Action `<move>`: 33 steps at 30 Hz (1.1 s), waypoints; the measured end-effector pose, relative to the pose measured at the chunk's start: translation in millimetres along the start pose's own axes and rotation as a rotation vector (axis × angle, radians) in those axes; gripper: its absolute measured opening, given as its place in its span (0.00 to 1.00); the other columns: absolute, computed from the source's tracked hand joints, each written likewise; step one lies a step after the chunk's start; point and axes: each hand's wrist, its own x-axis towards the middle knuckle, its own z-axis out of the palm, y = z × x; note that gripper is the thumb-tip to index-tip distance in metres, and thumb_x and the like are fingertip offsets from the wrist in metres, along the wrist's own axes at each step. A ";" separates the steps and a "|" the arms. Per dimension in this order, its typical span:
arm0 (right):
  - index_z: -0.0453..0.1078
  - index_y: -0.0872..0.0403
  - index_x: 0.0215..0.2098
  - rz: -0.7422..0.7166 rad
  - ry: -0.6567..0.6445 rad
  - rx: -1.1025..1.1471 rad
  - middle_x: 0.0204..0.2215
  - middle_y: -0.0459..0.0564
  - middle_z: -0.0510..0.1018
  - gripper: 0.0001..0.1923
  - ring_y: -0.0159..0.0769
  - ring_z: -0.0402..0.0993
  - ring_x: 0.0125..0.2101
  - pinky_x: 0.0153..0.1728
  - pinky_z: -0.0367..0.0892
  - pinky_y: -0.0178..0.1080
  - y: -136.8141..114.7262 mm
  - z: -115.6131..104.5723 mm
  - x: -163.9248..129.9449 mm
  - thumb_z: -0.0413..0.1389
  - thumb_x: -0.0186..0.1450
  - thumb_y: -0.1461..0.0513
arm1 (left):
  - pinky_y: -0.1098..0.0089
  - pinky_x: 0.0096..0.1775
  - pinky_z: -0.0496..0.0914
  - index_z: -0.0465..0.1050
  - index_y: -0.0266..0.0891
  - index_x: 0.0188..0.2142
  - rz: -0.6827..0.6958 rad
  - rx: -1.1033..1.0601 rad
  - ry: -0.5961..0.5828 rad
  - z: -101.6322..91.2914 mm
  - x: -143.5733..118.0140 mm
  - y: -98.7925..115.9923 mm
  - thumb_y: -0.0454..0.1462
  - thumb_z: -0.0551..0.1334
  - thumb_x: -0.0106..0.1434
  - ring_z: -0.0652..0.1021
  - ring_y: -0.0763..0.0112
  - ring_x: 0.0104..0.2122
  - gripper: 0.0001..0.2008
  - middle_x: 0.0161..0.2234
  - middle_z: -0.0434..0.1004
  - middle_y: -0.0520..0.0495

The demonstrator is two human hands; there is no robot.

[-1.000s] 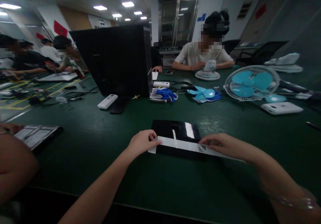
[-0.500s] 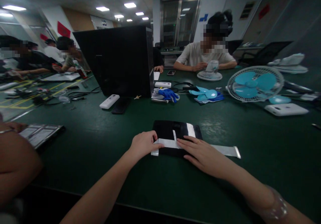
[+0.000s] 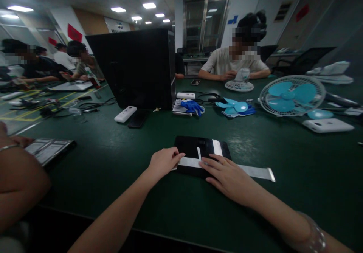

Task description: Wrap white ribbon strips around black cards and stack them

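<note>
A flat black panel [image 3: 187,144] lies on the table, with a pale flat ribbon cable [image 3: 253,171] running across its near part and out past its right edge. The cable's right end carries a shiny strip. At the panel's left edge, my left hand [image 3: 164,163] has thumb and fingertips closed on the cable's left end, which is mostly hidden. My right hand [image 3: 227,173] lies flat with fingers spread, pressing the cable onto the panel. A narrow white piece [image 3: 199,154] stands off the cable between the hands, and a white band [image 3: 217,148] crosses the panel's right part.
A large black case [image 3: 133,71] stands beyond the panel. Blue gloves [image 3: 192,107], loose fan blades [image 3: 233,105] and a caged fan [image 3: 292,95] line the far side. To the left, a neighbour's arm [image 3: 22,181] rests near a framed board [image 3: 52,151]. Another person [image 3: 218,62] sits opposite.
My left thumb and fingertips have come together over the cable's left end, whose downward-hanging tail is now mostly covered. The right hand stays flat, nearly in place. The whole view has shifted slightly.
</note>
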 end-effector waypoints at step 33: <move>0.55 0.46 0.65 -0.007 0.023 0.078 0.63 0.51 0.59 0.26 0.49 0.52 0.62 0.58 0.57 0.58 0.4 4.0 -5.7 0.44 0.71 0.51 | 0.72 0.27 0.61 0.74 0.45 0.35 -0.036 0.015 -0.052 -7.8 -0.1 1.0 0.54 0.59 0.60 0.76 0.69 0.32 0.18 0.33 0.78 0.52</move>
